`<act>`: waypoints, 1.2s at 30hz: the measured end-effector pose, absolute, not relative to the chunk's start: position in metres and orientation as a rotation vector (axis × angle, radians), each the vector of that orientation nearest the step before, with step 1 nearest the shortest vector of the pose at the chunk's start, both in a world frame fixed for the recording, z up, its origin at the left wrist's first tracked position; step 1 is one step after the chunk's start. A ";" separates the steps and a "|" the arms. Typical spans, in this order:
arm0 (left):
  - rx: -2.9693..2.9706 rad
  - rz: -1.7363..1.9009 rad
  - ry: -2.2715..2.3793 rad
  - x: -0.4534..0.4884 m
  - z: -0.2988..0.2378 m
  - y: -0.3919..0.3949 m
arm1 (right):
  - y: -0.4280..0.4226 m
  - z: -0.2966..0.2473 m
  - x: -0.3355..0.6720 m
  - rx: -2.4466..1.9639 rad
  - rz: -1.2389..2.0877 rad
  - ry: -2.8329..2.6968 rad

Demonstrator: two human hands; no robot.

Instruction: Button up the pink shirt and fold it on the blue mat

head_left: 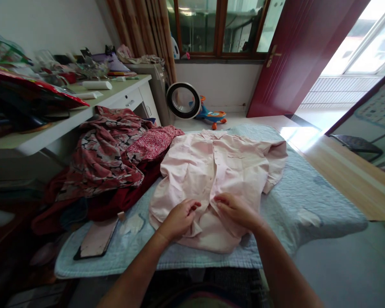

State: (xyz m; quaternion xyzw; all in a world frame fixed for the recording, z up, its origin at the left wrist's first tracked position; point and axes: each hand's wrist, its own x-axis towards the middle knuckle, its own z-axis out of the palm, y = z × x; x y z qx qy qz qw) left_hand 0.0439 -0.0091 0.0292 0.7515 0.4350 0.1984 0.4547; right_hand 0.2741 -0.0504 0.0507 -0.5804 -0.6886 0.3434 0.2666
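A pale pink button-up shirt lies front side up, collar away from me, its placket running down the middle. My left hand is over the lower left front panel, fingers loosely curled and apart, with no cloth visible between them. At the placket's lower part, my right hand has its fingers closed on the edge of the right front panel. Below the hands the hem is rumpled, and a corner of cloth is folded near my left wrist. One sleeve is bent at the far right.
A light blue quilted cover lies under the shirt. Piled clothes in red and floral prints are at the left, near a phone-like object. A cluttered desk stands beyond them. A round fan and a red door are farther back.
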 end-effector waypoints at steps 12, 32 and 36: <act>2.545 0.333 1.169 0.085 0.040 -0.010 | -0.050 0.066 0.288 -1.675 0.759 -2.146; 1.094 0.978 1.032 0.095 0.007 0.041 | 0.001 0.025 0.269 -1.410 0.852 -2.172; 1.044 0.939 0.947 0.090 0.004 0.041 | -0.003 0.025 0.270 -1.348 0.814 -2.255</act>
